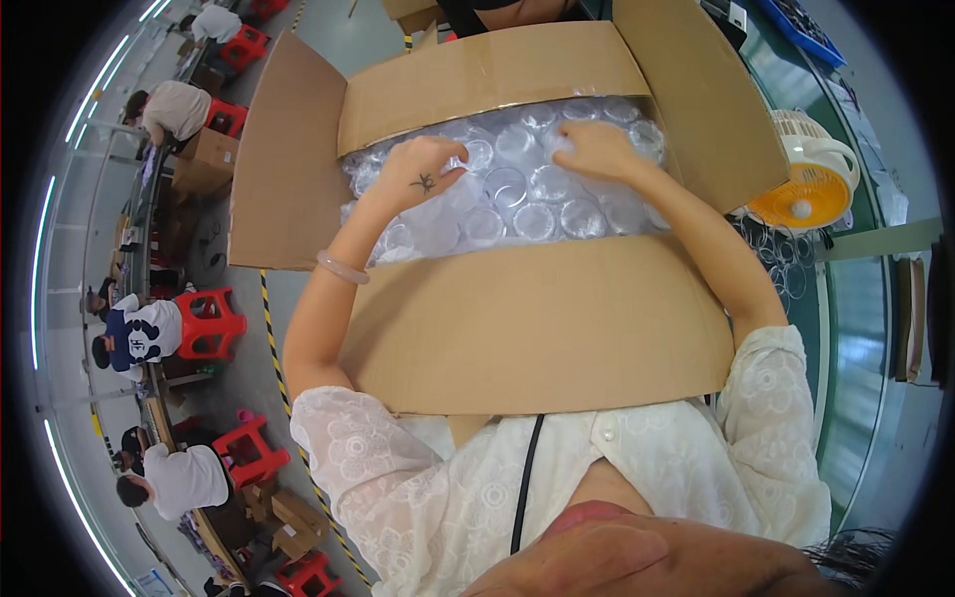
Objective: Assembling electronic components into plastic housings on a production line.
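A large cardboard box (537,333) stands in front of me with its flaps folded out. Inside it lie several clear round plastic containers (535,221), seemingly under thin, crinkled clear plastic. At the left of the opening my left hand (423,171) rests over the containers, thumb apart from the bent fingers. My right hand (595,151) is above the containers on the right, its thumb and curled fingers also apart. Nothing shows clearly between the fingers of either hand, though some fingertips are hidden. My forearms reach over the near flap.
An orange and white fan (801,184) stands right of the box, with clear round pieces (781,254) beside it. A blue tray (804,30) lies at the far right. On the left, people sit on red stools (209,323) along a workbench, beyond a yellow-black floor line (274,343).
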`<state>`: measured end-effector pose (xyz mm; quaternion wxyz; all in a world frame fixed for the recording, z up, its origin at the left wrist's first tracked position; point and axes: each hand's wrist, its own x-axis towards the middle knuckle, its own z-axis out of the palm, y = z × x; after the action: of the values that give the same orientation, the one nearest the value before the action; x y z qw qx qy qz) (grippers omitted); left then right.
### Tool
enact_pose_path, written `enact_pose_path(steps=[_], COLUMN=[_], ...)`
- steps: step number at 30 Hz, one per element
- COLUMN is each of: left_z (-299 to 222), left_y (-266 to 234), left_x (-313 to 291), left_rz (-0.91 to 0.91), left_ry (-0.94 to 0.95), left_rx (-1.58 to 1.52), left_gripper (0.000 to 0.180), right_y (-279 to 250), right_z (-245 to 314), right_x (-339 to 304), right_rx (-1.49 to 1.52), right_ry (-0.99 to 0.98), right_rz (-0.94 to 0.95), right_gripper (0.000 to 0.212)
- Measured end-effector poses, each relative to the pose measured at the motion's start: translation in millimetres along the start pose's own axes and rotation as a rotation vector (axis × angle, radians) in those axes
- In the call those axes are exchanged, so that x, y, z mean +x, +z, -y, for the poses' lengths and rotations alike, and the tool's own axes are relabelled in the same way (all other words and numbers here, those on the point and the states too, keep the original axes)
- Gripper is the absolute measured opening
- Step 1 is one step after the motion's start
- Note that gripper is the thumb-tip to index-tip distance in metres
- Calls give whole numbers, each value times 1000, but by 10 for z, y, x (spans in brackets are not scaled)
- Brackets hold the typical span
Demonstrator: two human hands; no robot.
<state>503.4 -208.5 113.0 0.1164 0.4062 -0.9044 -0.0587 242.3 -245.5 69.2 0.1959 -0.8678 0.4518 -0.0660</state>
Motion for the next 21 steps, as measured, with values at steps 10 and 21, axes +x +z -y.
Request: enact_pose_path(steps=[10,21], left_z=[-141,68], left_y=[-241,-69], left_x=[119,-261], left_rz=[-65,-381], left_ry=[-542,288], left_rx=[-911,144], left_gripper=[27,22], right_y=[-130,-118], right_z=[-119,3], right_x=[38,-151], right_rx=[379,-479], right_ry=[257,-256], right_rz=[-144,-250], right_gripper=[81,27])
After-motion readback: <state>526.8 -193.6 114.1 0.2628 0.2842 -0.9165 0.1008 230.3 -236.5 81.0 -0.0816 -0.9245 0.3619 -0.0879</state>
